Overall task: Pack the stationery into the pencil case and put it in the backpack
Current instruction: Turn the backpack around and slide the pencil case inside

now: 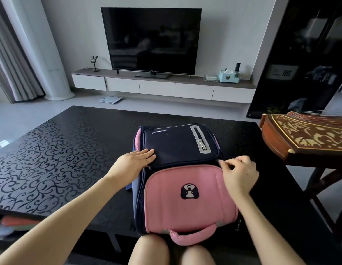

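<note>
We saw a living room with a dark television on a long white wall shelf, and in front of it a glossy black counter patterned with curling vine scrolls. The backpack lay flat on the near edge of this counter, just ahead of the person's knees, with its looped pink handle hanging over the edge toward them. It was a boxy, padded bag. The nearer panel was smooth pink with rounded corners and a small dog patch, and the farther part was a navy fabric pocket with a grey vertical zip strip. The bag looked closed, so we could not see what it held. The left hand rested flat on the navy pocket's near left corner, fingers straight and pressed together. The right hand sat at the bag's right side where navy met pink, its fingers curled and pinching the small zipper pull. To the right, a carved reddish wooden zither with pale inlay stood beside the counter. A pale blue tissue box sat on the shelf.
</note>
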Tool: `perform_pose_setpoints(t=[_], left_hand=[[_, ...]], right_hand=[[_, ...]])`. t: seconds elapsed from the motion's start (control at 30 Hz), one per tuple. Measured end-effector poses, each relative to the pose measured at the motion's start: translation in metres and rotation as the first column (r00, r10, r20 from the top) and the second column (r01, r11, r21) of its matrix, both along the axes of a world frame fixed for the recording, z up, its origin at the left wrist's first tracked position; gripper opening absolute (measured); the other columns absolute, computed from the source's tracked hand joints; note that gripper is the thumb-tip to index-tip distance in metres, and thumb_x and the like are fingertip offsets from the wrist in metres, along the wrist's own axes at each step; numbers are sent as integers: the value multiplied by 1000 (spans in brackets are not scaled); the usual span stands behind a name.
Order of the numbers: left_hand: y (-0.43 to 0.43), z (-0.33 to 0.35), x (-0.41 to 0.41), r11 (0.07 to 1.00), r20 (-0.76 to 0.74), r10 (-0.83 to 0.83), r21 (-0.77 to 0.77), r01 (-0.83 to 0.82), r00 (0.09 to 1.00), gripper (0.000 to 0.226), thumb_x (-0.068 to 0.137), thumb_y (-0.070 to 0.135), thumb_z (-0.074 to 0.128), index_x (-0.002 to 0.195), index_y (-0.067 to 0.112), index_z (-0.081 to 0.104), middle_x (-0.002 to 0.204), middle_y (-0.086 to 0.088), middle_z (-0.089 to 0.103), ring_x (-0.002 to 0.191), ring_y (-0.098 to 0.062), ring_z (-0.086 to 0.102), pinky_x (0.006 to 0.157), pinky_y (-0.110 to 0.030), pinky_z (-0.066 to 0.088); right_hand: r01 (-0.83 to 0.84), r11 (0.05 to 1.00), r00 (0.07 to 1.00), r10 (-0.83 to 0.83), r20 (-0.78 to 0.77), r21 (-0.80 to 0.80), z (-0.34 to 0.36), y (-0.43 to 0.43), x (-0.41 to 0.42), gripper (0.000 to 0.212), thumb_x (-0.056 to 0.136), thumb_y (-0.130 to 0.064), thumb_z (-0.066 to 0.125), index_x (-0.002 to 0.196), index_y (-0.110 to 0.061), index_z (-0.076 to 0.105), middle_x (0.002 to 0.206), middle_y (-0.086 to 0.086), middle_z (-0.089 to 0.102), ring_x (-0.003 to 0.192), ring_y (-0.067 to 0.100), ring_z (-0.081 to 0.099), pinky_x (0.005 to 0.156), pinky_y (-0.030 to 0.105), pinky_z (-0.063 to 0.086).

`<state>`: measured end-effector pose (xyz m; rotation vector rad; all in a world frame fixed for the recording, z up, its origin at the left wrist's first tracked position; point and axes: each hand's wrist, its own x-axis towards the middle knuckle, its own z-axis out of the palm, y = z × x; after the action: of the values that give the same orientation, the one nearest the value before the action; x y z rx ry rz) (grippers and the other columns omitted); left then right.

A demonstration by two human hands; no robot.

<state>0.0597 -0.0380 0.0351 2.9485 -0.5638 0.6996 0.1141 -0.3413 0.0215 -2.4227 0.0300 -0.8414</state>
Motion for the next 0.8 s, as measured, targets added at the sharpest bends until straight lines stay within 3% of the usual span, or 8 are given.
perform_pose_setpoints(t=[0.07,0.13,0.2,0.3,0.4,0.5,0.63,0.8], left_hand=[[-19,12,0,987,-12,55,-151,-56,998,48,50,-2,59,94,11,73,104,-7,71,93,-25,69,88,-32,51],[-48,30,7,949,-60,87,-298,-101,994,41,65,17,53,102,19,71,120,-5,64,113,-24,58,107,-45,35],[-79,38,19,982,-240,77,-148,-115,968,49,84,44,48,132,34,45,148,-1,35,139,-25,24,115,-52,12],[-105,28,40,983,-353,110,175,-50,929,66,83,70,23,141,44,10,156,-3,6,142,-31,-2,113,-58,1],[-104,12,45,975,-268,3,213,56,963,62,85,67,5,137,44,27,151,-9,26,137,-41,20,108,-62,18],[-101,2,47,949,-172,-5,310,59,985,56,93,55,4,128,42,45,139,-8,48,124,-45,43,96,-62,37],[-100,-5,54,947,-153,-4,316,53,988,53,94,52,7,127,40,48,137,-3,51,121,-47,45,95,-62,39],[-98,-6,60,955,-213,44,297,22,976,57,94,52,5,125,38,51,135,1,53,120,-48,45,92,-62,39]], right_hand=[[-72,994,996,75,40,-81,-5,-14,4,15,65,-15,83,63,-9,69,74,5,60,63,29,56,58,36,41],[-135,981,983,151,108,-139,-6,-11,-3,15,67,-11,80,62,-8,67,71,4,59,60,25,54,57,34,39],[-163,972,971,188,147,-167,-8,-9,-10,15,70,-9,78,63,-8,66,70,2,57,59,21,54,59,31,37],[-262,937,940,302,156,-232,-7,-27,-5,15,72,-16,77,63,-11,67,69,-1,57,58,17,53,62,28,36],[-452,857,885,466,-2,-245,-1,-57,20,19,72,-29,72,61,-14,67,72,-6,58,63,15,53,62,36,44],[-554,827,813,514,-273,-93,7,-74,61,15,75,-29,75,67,-17,70,84,-13,56,81,15,53,80,42,45],[-478,878,815,438,-379,-14,1,-60,102,18,75,-38,73,84,-22,74,105,-11,56,101,13,50,94,38,39],[-193,976,927,214,-307,98,-25,-37,81,22,81,-43,65,92,-25,71,106,-2,60,96,21,59,76,34,44]])
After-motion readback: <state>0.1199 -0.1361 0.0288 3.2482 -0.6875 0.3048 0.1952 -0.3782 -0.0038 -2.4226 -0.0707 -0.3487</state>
